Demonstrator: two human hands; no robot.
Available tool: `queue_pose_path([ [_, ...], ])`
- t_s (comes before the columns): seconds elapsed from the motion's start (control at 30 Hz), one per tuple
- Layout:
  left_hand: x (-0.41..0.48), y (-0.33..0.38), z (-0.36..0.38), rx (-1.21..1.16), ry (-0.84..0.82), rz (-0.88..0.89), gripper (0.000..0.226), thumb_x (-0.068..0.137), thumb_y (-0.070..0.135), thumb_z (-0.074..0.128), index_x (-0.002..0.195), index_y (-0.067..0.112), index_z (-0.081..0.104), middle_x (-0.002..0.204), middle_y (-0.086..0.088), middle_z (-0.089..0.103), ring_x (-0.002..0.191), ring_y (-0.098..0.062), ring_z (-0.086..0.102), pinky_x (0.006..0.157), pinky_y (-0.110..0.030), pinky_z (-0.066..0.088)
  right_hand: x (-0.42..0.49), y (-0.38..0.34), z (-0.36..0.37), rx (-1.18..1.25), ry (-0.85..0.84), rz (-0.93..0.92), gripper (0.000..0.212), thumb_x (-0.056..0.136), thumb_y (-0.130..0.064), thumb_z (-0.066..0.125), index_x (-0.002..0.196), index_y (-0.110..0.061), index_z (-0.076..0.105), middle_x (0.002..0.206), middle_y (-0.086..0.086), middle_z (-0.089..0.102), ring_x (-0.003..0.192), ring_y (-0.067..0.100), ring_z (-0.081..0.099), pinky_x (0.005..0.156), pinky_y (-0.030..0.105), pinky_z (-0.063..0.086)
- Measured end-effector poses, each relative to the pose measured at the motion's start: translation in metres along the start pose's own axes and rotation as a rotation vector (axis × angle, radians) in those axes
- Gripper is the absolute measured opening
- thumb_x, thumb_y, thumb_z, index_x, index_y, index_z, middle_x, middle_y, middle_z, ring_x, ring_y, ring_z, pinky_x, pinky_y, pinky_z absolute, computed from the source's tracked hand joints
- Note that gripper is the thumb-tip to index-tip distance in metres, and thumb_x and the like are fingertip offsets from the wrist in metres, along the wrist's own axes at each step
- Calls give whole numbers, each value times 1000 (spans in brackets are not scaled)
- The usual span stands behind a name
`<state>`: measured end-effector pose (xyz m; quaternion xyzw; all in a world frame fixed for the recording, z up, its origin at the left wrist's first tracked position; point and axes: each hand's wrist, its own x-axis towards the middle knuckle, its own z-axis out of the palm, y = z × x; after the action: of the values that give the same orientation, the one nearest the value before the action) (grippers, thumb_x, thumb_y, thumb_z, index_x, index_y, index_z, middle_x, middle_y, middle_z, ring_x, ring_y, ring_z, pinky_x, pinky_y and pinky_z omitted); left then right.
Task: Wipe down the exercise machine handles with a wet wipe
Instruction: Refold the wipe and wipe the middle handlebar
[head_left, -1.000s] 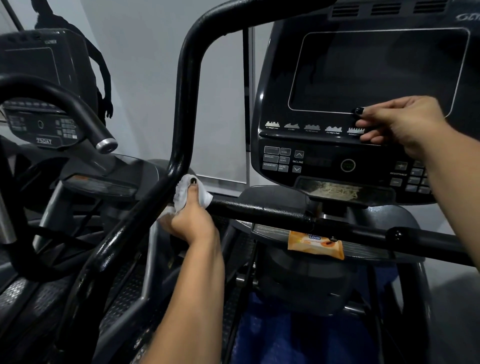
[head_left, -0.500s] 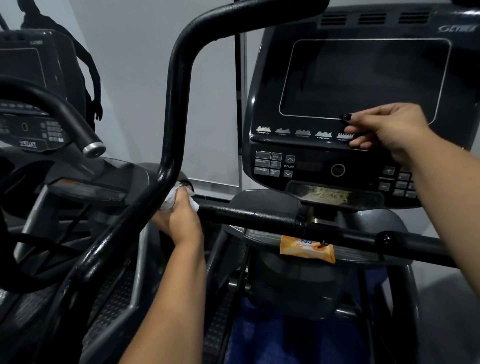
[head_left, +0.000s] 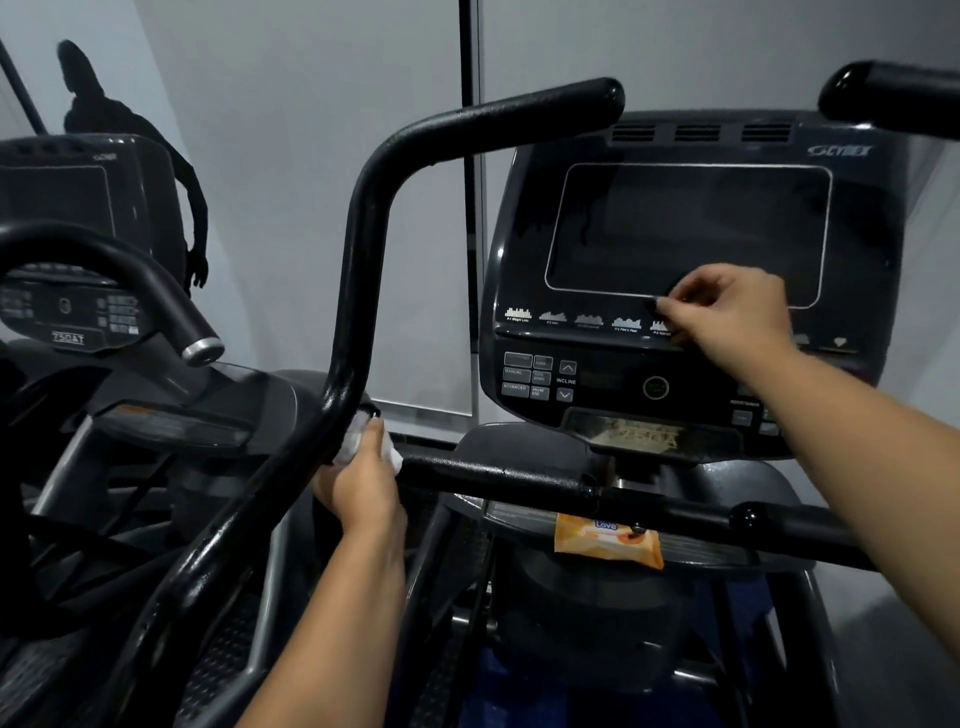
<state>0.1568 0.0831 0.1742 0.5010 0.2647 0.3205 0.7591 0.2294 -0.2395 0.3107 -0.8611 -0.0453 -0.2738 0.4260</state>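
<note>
left hand at 6 o'clock, fingers clenched round white wet wipe, pressing it on the curved black handle at its lower bend. orange wipes pack at 4 o'clock on the ledge under the crossbar. right hand at 2 o'clock, fingers loosely curled, empty, tips resting on console below the screen.

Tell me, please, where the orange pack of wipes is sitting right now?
In the head view, the orange pack of wipes lies on the machine's ledge, right of centre, just below the horizontal black bar and under the console.
</note>
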Motion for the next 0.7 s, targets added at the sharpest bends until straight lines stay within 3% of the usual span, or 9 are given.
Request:
queue_pose_path([
  [0.07,-2,1,-1,79,-17,37,34,89,51,62,70,26,48,71,7,50,63,-11,50,59,-18,46,1,-1,3,-471,107,-347,20,85,-36,69,82,-17,67,78,4,66,73,28,64,65,37,52],
  [0.17,9,0,2,23,121,113,22,84,35,71,77,17,61,72,9,65,69,-5,62,76,-29,51,8,1,7,-715,142,-619,47,83,-49,51,110,-12,61,108,13,56,103,35,51,86,48,43],
  [0.27,29,-8,6,122,53,112,14,81,20,71,79,7,65,72,3,63,62,-1,59,71,-27,50,16,12,14,-783,42,-621,69,83,-54,42,139,-15,44,141,13,36,137,32,30,116,55,19],
  [0.37,31,-21,2,57,-14,91,16,70,19,78,72,12,64,63,2,59,54,-2,55,60,-26,48,19,13,16,-802,-23,-609,81,84,-60,34,155,-22,22,161,8,12,150,26,8,120,55,0],
  [0.43,25,-25,6,-16,2,107,10,66,13,78,68,11,68,65,5,63,61,-6,60,63,-23,50,20,11,14,-824,-39,-603,83,84,-62,29,157,-25,14,164,4,1,151,24,1,120,55,-2],
  [0.57,19,-26,10,-134,-7,104,18,69,9,72,81,-4,69,78,-8,67,77,-18,66,75,-35,53,19,12,15,-817,-13,-597,83,84,-64,30,156,-26,14,164,4,0,152,22,-1,120,56,-1],
  [0.63,20,-25,13,-165,72,84,18,76,7,68,87,-7,65,76,-3,66,74,-11,64,71,-28,50,20,12,14,-794,-6,-604,83,84,-63,30,156,-26,15,164,4,2,152,23,1,120,56,-1],
  [0.7,22,-21,14,-136,166,27,31,77,23,73,96,1,63,82,-1,63,72,-8,61,68,-22,49,20,13,15,-773,9,-606,82,84,-63,31,156,-26,17,164,4,3,151,23,2,120,56,0],
])
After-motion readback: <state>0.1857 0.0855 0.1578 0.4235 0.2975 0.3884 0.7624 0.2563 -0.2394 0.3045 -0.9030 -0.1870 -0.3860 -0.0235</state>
